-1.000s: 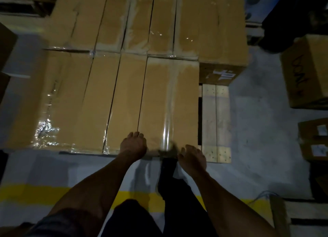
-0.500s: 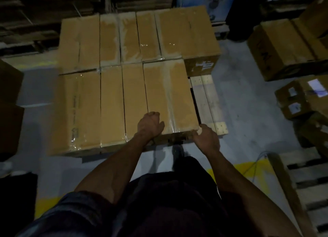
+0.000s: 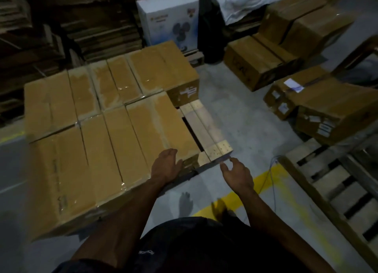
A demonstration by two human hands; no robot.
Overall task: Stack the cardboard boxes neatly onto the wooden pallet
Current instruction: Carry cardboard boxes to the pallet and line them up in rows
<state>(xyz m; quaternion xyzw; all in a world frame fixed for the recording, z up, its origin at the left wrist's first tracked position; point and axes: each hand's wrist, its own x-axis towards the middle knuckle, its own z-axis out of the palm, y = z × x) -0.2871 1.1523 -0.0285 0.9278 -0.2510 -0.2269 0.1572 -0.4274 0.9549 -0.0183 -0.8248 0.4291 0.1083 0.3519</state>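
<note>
Several taped cardboard boxes lie flat in two rows on a wooden pallet (image 3: 206, 125), whose bare planks show at the right front corner. My left hand (image 3: 166, 165) rests flat on the near edge of the front right box (image 3: 161, 127). My right hand (image 3: 237, 172) hovers just off the pallet's front corner, fingers loosely spread, holding nothing. The back right box (image 3: 163, 66) carries a white printed mark on its side.
More cardboard boxes (image 3: 327, 107) stand on the floor to the right, with a second pallet (image 3: 331, 182) in front of them. A white fan carton (image 3: 167, 19) and stacked flat cardboard (image 3: 61, 27) stand behind. A yellow floor line (image 3: 245, 193) and a thin cable run by my feet.
My right hand has let go of the front right box's corner and drawn back to the right. The view has swung right and back; my left hand stays on the box edge.
</note>
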